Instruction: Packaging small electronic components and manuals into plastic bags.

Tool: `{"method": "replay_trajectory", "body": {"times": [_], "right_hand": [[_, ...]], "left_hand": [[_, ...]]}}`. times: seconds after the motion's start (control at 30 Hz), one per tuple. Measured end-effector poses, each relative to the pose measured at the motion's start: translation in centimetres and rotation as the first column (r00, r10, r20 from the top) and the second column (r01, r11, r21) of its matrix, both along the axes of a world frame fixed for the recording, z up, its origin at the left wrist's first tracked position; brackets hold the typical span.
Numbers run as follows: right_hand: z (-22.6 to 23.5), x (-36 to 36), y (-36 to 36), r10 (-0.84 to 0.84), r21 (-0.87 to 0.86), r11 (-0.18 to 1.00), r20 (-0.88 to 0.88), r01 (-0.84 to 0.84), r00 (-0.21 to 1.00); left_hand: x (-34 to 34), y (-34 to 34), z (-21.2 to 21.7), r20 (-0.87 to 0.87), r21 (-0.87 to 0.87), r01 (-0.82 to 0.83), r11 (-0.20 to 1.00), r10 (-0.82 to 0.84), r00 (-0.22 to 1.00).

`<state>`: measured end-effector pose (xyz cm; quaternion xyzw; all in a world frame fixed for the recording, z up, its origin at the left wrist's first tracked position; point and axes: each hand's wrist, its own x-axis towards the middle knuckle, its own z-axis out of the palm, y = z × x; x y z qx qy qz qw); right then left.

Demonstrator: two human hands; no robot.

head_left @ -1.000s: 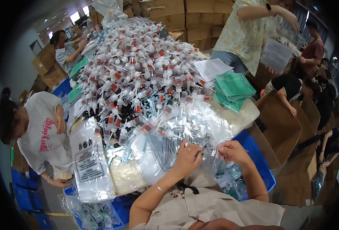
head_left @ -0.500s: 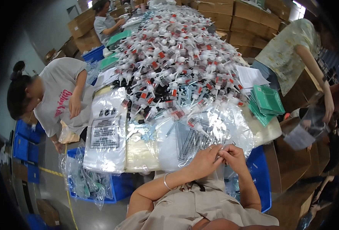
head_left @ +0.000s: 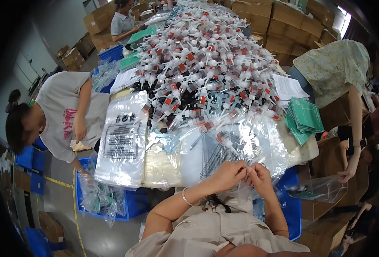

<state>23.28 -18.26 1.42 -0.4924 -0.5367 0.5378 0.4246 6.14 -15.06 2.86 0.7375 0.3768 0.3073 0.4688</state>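
At the table's near edge, my left hand (head_left: pixel 230 174) and my right hand (head_left: pixel 259 176) are close together, fingertips pinched. Thin clear plastic, apparently a bag (head_left: pixel 243 189), hangs from between them; its edges are hard to make out. Just beyond my hands lies a stack of clear printed bags (head_left: pixel 193 160). One small bottle (head_left: pixel 224 138) with a white nozzle and red label rests on that stack. Behind it rises a large heap of similar bottles (head_left: pixel 206 60). Flat metal wrenches (head_left: pixel 156 141) lie beside the stack, to the left.
Blue bins (head_left: pixel 134 205) stand below the table edge. Another printed bag stack (head_left: pixel 120 165) lies at left. Green booklets (head_left: pixel 306 115) and white sheets (head_left: pixel 289 87) are at right. Co-workers stand at left (head_left: pixel 71 111) and right (head_left: pixel 337 70), the latter holding a clear bag (head_left: pixel 320 189).
My fingertips have shifted slightly and my hands remain close together. The co-worker at right has lowered a clear bag, and the one at left reaches down into a blue bin.
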Motion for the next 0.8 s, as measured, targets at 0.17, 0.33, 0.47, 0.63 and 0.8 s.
{"method": "replay_trajectory", "body": {"times": [0.17, 0.33, 0.47, 0.63, 0.8], "right_hand": [[-0.9, -0.5, -1.1, -0.068, 0.09, 0.993, -0.014, 0.069, 0.998], [-0.5, 0.4, -2.3, -0.126, 0.062, 0.989, -0.098, 0.132, 0.987], [-0.3, 0.2, -2.0, -0.142, -0.007, 0.99, -0.166, 0.142, 0.976], [-1.3, 2.6, -2.7, -0.139, 0.078, 0.987, -0.001, 0.139, 0.99], [-0.6, 6.3, -4.0, -0.133, 0.031, 0.991, 0.43, 0.132, 0.893]], "left_hand": [[0.7, 0.1, -0.8, -0.259, 0.331, -0.106, 0.937, 0.198, 0.945], [-0.5, 1.1, -0.9, -0.062, 0.178, -0.232, 0.956, 0.246, 0.967], [0.5, 0.1, -1.3, -0.081, 0.347, 0.041, 0.937, -0.014, 0.997], [-0.6, 0.8, -1.5, -0.329, 0.255, -0.034, 0.966, 0.12, 0.937], [-3.4, 1.8, 0.6, -0.335, 0.328, -0.067, 0.942, 0.183, 0.924]]}}
